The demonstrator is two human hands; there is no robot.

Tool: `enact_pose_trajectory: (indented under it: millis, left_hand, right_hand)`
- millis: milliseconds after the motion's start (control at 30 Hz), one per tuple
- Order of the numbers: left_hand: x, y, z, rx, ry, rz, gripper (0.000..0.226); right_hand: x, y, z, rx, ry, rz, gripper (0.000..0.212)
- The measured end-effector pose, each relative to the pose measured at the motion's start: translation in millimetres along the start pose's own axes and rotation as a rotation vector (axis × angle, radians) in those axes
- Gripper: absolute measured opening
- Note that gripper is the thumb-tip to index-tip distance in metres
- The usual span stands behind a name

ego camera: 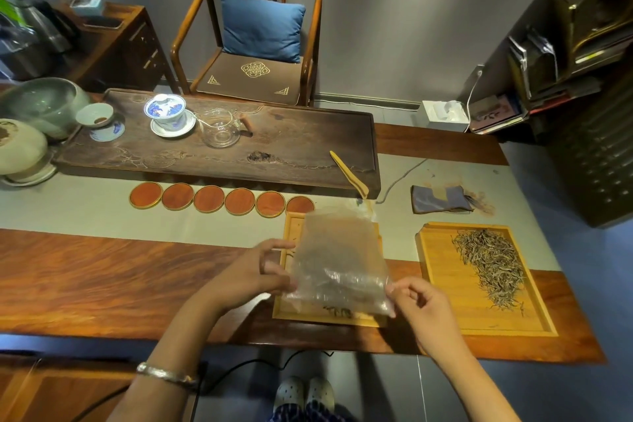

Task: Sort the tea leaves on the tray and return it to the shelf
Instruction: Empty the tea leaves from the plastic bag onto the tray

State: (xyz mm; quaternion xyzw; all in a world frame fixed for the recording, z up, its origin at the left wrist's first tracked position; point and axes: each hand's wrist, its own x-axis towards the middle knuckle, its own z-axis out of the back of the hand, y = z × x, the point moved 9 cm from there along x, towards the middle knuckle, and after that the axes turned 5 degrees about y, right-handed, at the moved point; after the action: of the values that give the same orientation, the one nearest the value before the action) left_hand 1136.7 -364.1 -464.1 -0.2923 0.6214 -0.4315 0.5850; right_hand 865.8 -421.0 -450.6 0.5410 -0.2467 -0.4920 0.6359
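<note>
Clear plastic bag (pixel 337 260), held over near bamboo tray (pixel 289 288).
Left hand (pixel 255 272) and right hand (pixel 416 305) fingers pinch bag's sides; tea leaves (pixel 489 264) lie on second tray (pixel 442 284) right of the fingers, on desk (pixel 102 277).

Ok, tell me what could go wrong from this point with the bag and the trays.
The clear plastic bag is pinched only at its edges by the left hand and right hand; if it tips, leaves could spill past the near tray onto the table.

The tea leaves on the right tray lie loose, near the right forearm; a sweep might scatter them.
</note>
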Motion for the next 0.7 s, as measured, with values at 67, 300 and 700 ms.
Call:
enact_pose_trajectory:
  millis: [67,300,700]
  left_hand:
    - [3,35,-7,0.096,0.023,0.127,0.059]
    - [22,91,-6,0.305,-0.153,0.239,0.01]
    - [62,61,-14,0.33,-0.405,0.076,0.012]
  right_hand:
    - [-7,-27,-9,-0.113,0.042,-0.074,0.02]
    - [2,-63,-10,-0.496,0.019,-0.154,0.024]
    - [52,-72,-31,-0.255,-0.078,-0.269,0.012]
